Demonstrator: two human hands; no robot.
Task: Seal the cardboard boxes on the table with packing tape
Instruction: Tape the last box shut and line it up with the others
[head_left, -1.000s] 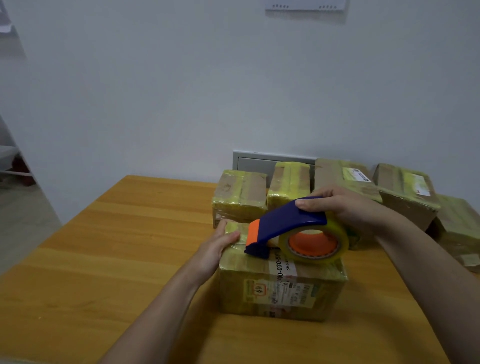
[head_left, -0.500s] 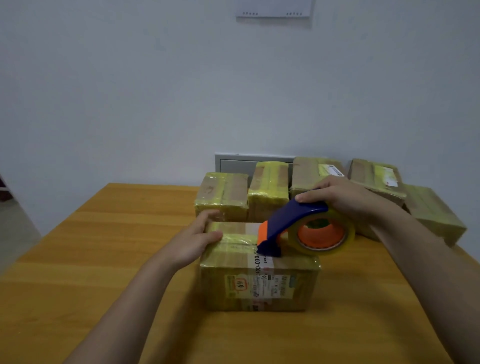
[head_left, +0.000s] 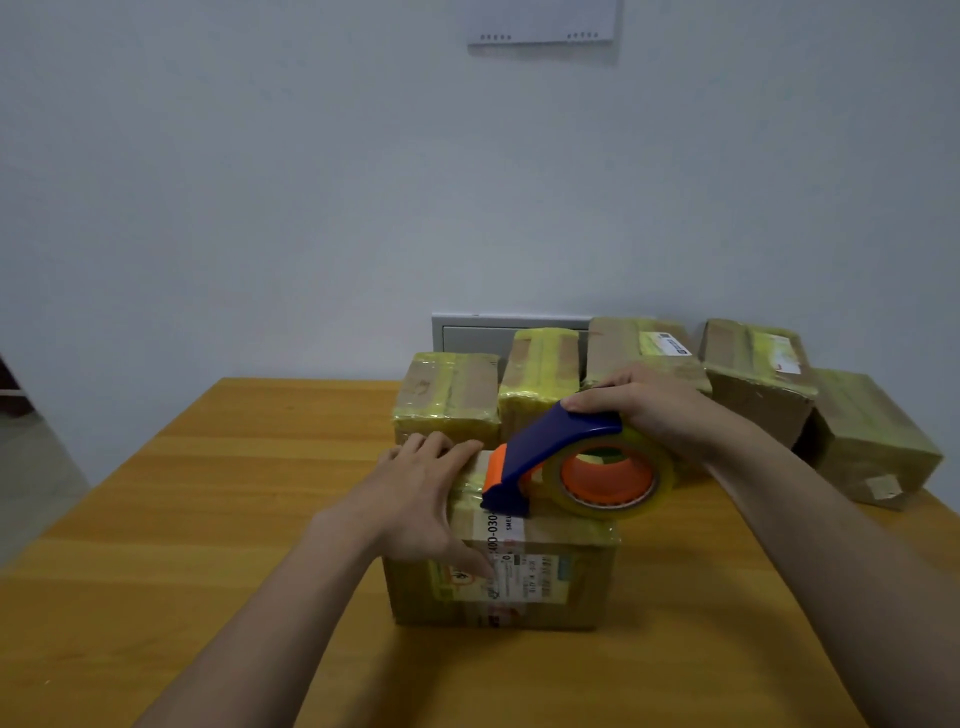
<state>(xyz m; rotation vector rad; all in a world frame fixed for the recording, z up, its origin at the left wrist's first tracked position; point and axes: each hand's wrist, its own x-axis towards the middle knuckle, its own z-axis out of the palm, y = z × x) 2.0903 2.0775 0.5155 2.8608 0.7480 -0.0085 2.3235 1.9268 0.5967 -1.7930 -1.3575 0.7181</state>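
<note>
Now mind the tape run: risks first, then the count

Your left hand (head_left: 421, 499) lies spread on the near-left top edge of the front box (head_left: 545, 577). Its fingers are straight across the top and its thumb runs down the labelled face, pressing rather than gripping. Your right hand (head_left: 644, 410) is curled round the blue handle of the tape dispenser (head_left: 545, 457), whose orange-tipped nose touches the top of that box. The front box stands on the worktop (head_left: 249, 499), nearest you and just in front of the back boxes (head_left: 447, 400). I cannot tell whether it touches them.

Likely trouble, as I judge it:
- **Fingers in the way:** your left fingers sit just beside the dispenser nose, so a pull towards them could lay tape over them or bring the cutting edge against them.
- **Box sliding:** if the left hand eases off, the box may slide on the smooth wood and the strip would wander off line.
- **Tilted nose:** this could wrinkle the tape or leave an edge lifted.
- **Wide sweep:** your right hand works just in front of the back boxes, so a wide sweep could knock them.

Whether the tape end is stuck down I cannot tell, because the nose hides it.

Count:
- Six cardboard boxes: one front box and five back boxes.
- One tape dispenser, carrying one tape roll (head_left: 608, 478).
- Two hands.
- One worktop.
</note>
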